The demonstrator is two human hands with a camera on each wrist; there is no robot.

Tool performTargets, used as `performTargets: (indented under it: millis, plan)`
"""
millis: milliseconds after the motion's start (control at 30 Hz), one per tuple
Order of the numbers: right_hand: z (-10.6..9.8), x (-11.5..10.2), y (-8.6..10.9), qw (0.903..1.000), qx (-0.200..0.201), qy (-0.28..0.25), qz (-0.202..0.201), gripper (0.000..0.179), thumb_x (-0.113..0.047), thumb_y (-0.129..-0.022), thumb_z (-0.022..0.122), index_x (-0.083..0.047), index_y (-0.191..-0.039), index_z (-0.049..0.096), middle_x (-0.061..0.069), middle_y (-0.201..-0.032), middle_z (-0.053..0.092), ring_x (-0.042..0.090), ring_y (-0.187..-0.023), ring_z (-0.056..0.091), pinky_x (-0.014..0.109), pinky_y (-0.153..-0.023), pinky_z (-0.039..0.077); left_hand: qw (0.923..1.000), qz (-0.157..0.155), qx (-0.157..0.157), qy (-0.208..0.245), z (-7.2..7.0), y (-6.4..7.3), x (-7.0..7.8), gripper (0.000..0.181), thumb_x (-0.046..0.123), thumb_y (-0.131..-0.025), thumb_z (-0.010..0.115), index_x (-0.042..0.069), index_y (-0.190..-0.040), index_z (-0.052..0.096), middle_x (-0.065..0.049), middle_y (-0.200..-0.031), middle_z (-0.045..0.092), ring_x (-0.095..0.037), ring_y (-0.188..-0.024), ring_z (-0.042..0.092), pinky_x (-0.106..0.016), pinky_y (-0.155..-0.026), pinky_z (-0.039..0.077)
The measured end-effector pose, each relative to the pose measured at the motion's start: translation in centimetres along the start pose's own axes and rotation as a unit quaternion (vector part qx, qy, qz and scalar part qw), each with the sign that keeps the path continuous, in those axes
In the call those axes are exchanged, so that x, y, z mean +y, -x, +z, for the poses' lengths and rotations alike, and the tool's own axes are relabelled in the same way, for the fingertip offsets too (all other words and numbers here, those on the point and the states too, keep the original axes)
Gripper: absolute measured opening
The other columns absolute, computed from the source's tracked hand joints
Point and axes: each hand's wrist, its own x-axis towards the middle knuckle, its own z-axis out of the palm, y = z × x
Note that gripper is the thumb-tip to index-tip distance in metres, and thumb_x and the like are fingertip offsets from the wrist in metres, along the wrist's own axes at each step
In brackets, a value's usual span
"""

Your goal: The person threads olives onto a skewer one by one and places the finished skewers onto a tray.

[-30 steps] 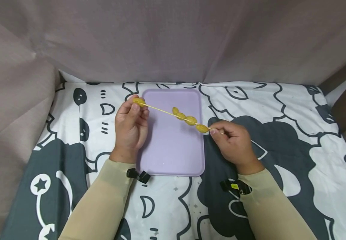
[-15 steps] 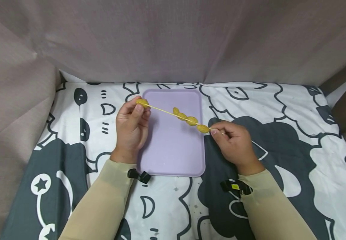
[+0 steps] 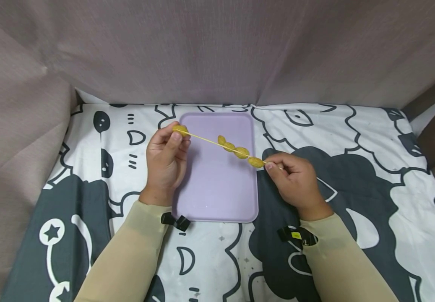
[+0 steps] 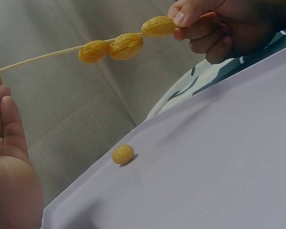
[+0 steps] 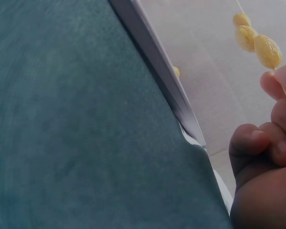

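Note:
My left hand point(image 3: 167, 163) pinches a yellow, wrinkled, date-like fruit point(image 3: 180, 130) between thumb and fingers, at the left end of a thin skewer point(image 4: 43, 56). The right hand point(image 3: 294, 180) grips the skewer's other end between thumb and forefinger. Three more such fruits are threaded on it: one point(image 4: 158, 26) right at the right fingertips, the other two point(image 4: 93, 51) side by side a little further along. A bare length of stick runs between these and the left hand. The skewer slants down to the right above the tray point(image 3: 217, 197). One loose fruit point(image 4: 123, 154) lies on the tray.
The lilac tray has a low raised rim and lies on a cloth point(image 3: 217, 260) with black, white and grey cartoon prints. A grey-brown curtain point(image 3: 217, 50) hangs behind and at the left. Both wrists wear small black cameras point(image 3: 296, 235).
My left hand has shifted slightly right, bringing its fruit a little closer to the others along the skewer. The right hand has stayed almost still.

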Motion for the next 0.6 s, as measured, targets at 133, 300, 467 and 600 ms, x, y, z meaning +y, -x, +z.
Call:
performTargets:
  millis: [133, 300, 467, 600]
  plan:
    - [0.02, 0.02, 0.0, 1.0, 0.0, 0.004, 0.0, 0.006, 0.004, -0.097, 0.078, 0.01, -0.097, 0.077, -0.004, -0.06, 0.042, 0.004, -0.056, 0.042, 0.024, -0.052, 0.034, 0.9999, 0.002, -0.002, -0.01, 0.0, 0.01, -0.05, 0.028, 0.012, -0.095, 0.09, 0.008, -0.123, 0.083, -0.007, -0.108, 0.081, -0.014, -0.094, 0.078, -0.021, -0.086, 0.068]
    - [0.02, -0.03, -0.01, 1.0, 0.001, 0.008, 0.0, 0.007, 0.004, -0.097, 0.079, 0.011, -0.097, 0.077, -0.004, -0.06, 0.042, 0.004, -0.057, 0.043, 0.024, -0.053, 0.034, 0.9999, 0.003, -0.002, -0.016, 0.04, 0.05, -0.17, 0.028, 0.013, -0.095, 0.09, 0.008, -0.122, 0.083, -0.008, -0.108, 0.081, -0.014, -0.093, 0.078, -0.021, -0.086, 0.068]
    - [0.03, -0.12, -0.04, 1.0, -0.004, 0.002, 0.001, 0.004, 0.007, -0.096, 0.078, 0.011, -0.097, 0.077, -0.003, -0.061, 0.042, 0.004, -0.057, 0.042, 0.024, -0.053, 0.034, 0.9989, -0.003, -0.005, -0.047, 0.14, 0.19, -0.35, 0.03, 0.019, -0.094, 0.092, 0.01, -0.12, 0.083, -0.006, -0.109, 0.082, -0.012, -0.094, 0.078, -0.021, -0.087, 0.068]
    - [0.08, -0.05, -0.04, 0.9999, -0.01, 0.0, -0.003, 0.005, 0.008, -0.096, 0.078, 0.012, -0.097, 0.076, -0.003, -0.061, 0.043, 0.004, -0.057, 0.042, 0.024, -0.053, 0.034, 0.9982, -0.004, -0.011, -0.058, 0.16, 0.32, -0.43, 0.03, 0.019, -0.094, 0.092, 0.009, -0.12, 0.082, -0.007, -0.109, 0.083, -0.013, -0.095, 0.078, -0.022, -0.088, 0.068]
